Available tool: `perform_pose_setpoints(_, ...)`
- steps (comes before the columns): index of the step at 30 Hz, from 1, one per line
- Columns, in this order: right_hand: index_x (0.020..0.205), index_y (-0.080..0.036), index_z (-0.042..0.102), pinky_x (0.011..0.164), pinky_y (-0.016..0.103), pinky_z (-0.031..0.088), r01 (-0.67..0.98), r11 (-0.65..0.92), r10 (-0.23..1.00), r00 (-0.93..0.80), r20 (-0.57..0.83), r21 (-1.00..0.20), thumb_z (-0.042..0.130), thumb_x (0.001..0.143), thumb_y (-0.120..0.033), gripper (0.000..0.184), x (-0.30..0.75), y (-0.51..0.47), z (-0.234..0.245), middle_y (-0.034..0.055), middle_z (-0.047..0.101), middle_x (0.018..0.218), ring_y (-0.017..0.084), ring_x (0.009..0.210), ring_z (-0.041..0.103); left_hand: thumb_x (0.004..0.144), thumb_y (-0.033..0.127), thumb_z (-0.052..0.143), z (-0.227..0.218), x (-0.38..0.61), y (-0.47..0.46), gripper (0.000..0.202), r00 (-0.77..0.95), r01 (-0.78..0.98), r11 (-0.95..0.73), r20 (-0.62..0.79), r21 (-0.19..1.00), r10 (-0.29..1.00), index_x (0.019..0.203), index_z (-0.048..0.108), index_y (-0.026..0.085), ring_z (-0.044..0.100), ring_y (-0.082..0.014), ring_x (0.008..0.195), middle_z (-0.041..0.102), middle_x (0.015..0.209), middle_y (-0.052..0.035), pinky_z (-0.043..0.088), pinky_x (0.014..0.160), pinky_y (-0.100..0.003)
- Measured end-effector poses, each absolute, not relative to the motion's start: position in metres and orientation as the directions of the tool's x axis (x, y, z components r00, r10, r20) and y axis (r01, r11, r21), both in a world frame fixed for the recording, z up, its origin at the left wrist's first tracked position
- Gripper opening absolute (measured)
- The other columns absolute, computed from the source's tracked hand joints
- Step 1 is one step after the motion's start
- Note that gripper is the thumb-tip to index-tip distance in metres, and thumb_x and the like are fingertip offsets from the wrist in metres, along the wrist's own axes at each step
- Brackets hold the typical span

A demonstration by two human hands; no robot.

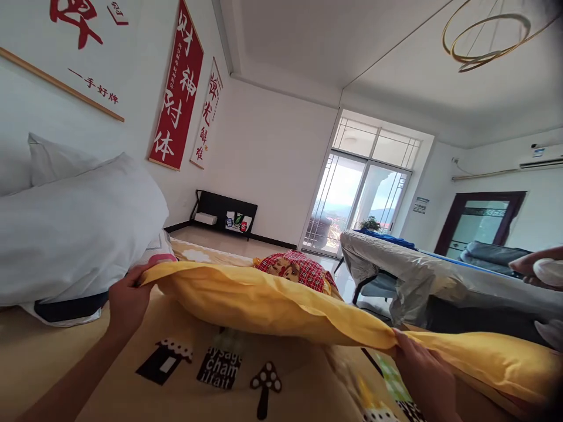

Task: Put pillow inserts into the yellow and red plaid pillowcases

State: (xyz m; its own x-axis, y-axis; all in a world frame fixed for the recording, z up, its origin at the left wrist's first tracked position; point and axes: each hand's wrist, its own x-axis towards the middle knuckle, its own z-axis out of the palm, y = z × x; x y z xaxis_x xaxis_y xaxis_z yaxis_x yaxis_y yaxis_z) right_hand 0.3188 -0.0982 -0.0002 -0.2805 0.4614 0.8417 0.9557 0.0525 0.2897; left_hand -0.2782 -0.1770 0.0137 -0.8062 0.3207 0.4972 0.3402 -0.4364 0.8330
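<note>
A yellow pillow (264,299) stretches across the middle, lifted above a beige patterned bed sheet (197,404). My left hand (129,296) is closed on its upper left corner. At the opposite end, my right hand (422,360) grips the right corner, with the fingers partly hidden behind the fabric. A second yellow pillow (497,357) lies just beyond my right hand. Behind the lifted pillow, a red plaid item (294,269) with a cartoon animal print is partly covered.
White pillows (79,228) are piled at the left. A plastic-covered table (422,269) stands at the right, with a chair (373,287) beside it. Another person's hand (532,264) holds something white at the right edge. A black rack (224,211) stands by the far wall.
</note>
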Motion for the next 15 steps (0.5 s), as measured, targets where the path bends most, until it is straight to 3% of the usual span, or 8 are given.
perform_pose_setpoints(4, 0.096, -0.016, 0.066, 0.073, 0.042, 0.044, 0.934, -0.161, 0.362, -0.244, 0.9, 0.318, 0.025, 0.089, -0.021, 0.042, 0.309, -0.098, 0.1, 0.0141, 0.069, 0.083, 0.031, 0.081, 0.066, 0.06, 0.033, 0.067, 0.104, -0.269, -0.168, 0.025, -0.854, 0.238, -0.687, 0.485, 0.687, 0.188, 0.079, 0.063, 0.016, 0.045, -0.0083, 0.061, 0.053, 0.065, 0.0063, 0.039, 0.055, -0.019)
perform_pose_setpoints(8, 0.079, -0.017, 0.063, 0.074, 0.037, 0.04, 0.897, -0.302, 0.333, -0.218, 0.918, 0.323, 0.021, 0.092, -0.019, 0.044, 0.296, -0.103, 0.143, 0.0114, 0.062, 0.072, 0.025, 0.079, 0.064, 0.072, 0.027, 0.064, 0.152, -0.27, -0.167, 0.018, -0.905, 0.186, -0.797, 0.415, 0.575, 0.089, 0.076, 0.051, 0.015, 0.04, -0.0053, 0.057, 0.044, 0.063, 0.0083, 0.037, 0.052, -0.018)
perform_pose_setpoints(13, 0.083, -0.016, 0.063, 0.071, 0.038, 0.038, 0.905, -0.251, 0.29, -0.268, 0.919, 0.344, 0.023, 0.095, -0.025, 0.042, 0.291, -0.084, 0.144, 0.0119, 0.061, 0.069, 0.025, 0.076, 0.059, 0.073, 0.024, 0.069, 0.158, -0.295, -0.143, 0.022, -0.921, 0.199, -0.748, 0.381, 0.633, 0.077, 0.082, 0.053, 0.011, 0.042, -0.0056, 0.062, 0.045, 0.068, 0.0072, 0.041, 0.056, -0.018)
perform_pose_setpoints(15, 0.087, -0.016, 0.064, 0.072, 0.039, 0.037, 0.924, -0.226, 0.333, -0.225, 0.916, 0.309, 0.025, 0.095, -0.028, 0.042, 0.292, -0.071, 0.146, 0.0124, 0.063, 0.074, 0.026, 0.081, 0.06, 0.077, 0.027, 0.067, 0.154, -0.304, -0.133, 0.027, -0.879, 0.305, -0.636, 0.466, 0.709, 0.099, 0.091, 0.056, 0.007, 0.043, -0.0071, 0.066, 0.048, 0.074, 0.0044, 0.044, 0.06, -0.021)
